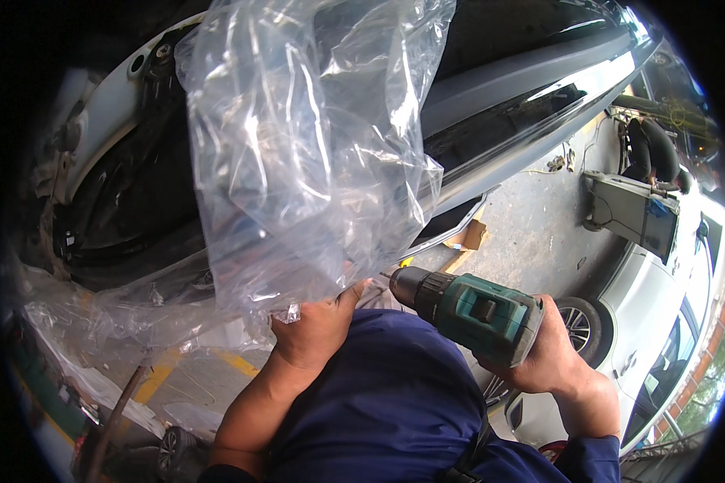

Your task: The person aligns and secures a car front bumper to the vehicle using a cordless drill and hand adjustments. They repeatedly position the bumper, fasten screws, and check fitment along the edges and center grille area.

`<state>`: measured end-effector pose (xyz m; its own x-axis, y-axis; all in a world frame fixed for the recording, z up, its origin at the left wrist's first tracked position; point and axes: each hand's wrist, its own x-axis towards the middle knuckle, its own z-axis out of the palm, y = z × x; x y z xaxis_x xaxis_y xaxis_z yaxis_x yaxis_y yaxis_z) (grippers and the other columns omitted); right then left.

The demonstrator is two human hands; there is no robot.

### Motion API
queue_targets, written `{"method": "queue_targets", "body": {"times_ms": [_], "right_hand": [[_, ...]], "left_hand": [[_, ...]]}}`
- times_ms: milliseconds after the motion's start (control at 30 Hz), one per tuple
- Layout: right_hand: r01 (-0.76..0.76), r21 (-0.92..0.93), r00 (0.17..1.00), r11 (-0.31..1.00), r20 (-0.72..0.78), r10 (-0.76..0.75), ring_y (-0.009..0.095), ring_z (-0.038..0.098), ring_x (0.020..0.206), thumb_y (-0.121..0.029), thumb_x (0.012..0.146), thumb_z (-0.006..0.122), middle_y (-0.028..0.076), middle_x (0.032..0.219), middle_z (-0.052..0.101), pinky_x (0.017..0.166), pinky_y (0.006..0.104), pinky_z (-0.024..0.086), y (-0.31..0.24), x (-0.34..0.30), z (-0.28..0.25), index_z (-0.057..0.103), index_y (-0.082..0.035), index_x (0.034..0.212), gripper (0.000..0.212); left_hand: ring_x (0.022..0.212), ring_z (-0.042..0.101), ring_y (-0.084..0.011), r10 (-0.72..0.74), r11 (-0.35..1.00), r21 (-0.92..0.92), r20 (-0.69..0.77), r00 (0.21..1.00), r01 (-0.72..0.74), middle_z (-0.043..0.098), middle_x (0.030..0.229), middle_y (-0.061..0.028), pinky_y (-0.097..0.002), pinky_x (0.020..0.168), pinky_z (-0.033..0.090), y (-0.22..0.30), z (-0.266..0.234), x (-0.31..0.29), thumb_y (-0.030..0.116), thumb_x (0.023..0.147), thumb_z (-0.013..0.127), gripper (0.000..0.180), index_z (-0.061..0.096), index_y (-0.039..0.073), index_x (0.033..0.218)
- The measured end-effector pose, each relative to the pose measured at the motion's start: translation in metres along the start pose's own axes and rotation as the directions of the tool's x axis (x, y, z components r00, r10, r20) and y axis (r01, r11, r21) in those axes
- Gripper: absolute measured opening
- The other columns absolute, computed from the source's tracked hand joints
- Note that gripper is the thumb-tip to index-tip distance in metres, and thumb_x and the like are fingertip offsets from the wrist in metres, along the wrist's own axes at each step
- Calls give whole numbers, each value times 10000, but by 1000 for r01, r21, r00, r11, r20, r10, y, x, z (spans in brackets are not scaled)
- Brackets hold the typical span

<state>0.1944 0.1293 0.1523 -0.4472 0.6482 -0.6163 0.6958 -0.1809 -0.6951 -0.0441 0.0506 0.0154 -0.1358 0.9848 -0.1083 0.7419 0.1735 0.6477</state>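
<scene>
While pale curved bodywork point(109, 153) frames the far left, here comes clear plastic sheeting point(266, 161), crumpled, hanging big across the middle over dark bodywork point(499, 137). At its lower edge, the left hand point(318, 322), fingers curled tight on a bunch of that plastic, thumb jutting up toward the drill's nose! So the gathering part looks done, at least for this edge. Next along, the green and black power drill point(483, 310), up off the floor and aimed left, its tip near the thumb yet apart. Nothing visible is being drilled or driven, so I'd call that work not yet begun; what's left behind the plastic, can't tell. And the right hand point(560, 354), wrapped round the handle, trigger hidden, with a white car point(648, 314) parked beyond!
</scene>
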Motion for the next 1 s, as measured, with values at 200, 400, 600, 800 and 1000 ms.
{"method": "queue_targets", "body": {"times_ms": [200, 400, 600, 800, 1000], "right_hand": [[-12, 7, 1000, 1000, 9, 12, 228, 681, 708, -59, 730, 782, 123, 842, 718, 695, 322, 557, 0, 0, -1, 715, -3, 969, 255], [-25, -2, 1000, 1000, 8, 25, 226, 681, 705, -59, 729, 784, 121, 838, 718, 691, 318, 558, -3, -1, -2, 715, -3, 970, 257], [-53, 13, 998, 999, 18, 52, 224, 684, 723, -59, 728, 783, 123, 855, 719, 706, 318, 557, -5, 1, -2, 712, -1, 980, 268], [-81, 34, 996, 996, 31, 80, 219, 683, 741, -39, 730, 767, 132, 875, 716, 728, 321, 561, -9, 2, -4, 706, 4, 1011, 291], [-39, 2, 998, 999, 55, 38, 348, 737, 888, -98, 781, 770, 205, 994, 726, 802, 357, 579, -7, -2, -6, 667, 1, 1205, 447]], "left_hand": [[676, 705, -281, 32, 999, -16, -5, 999, -32, 735, 750, -83, -372, 623, 532, 2, -3, 3, 412, 762, 873, 337, 805, 119, 914], [715, 702, -279, 77, 995, 72, -15, 997, -75, 738, 785, -77, -377, 650, 531, 0, -2, 1, 411, 759, 871, 342, 802, 109, 905], [721, 699, -282, 64, 997, 52, -31, 997, -63, 736, 789, -72, -382, 656, 530, 2, -2, 3, 410, 757, 872, 340, 799, 105, 889], [756, 709, -283, 73, 997, 25, -34, 997, -72, 748, 824, -81, -382, 686, 544, 2, -3, 3, 409, 756, 874, 354, 806, 95, 904], [776, 718, -295, 13, 999, 44, 15, 1000, -14, 755, 842, -87, -390, 709, 555, 1, -3, -1, 409, 774, 870, 360, 809, 84, 915]]}}
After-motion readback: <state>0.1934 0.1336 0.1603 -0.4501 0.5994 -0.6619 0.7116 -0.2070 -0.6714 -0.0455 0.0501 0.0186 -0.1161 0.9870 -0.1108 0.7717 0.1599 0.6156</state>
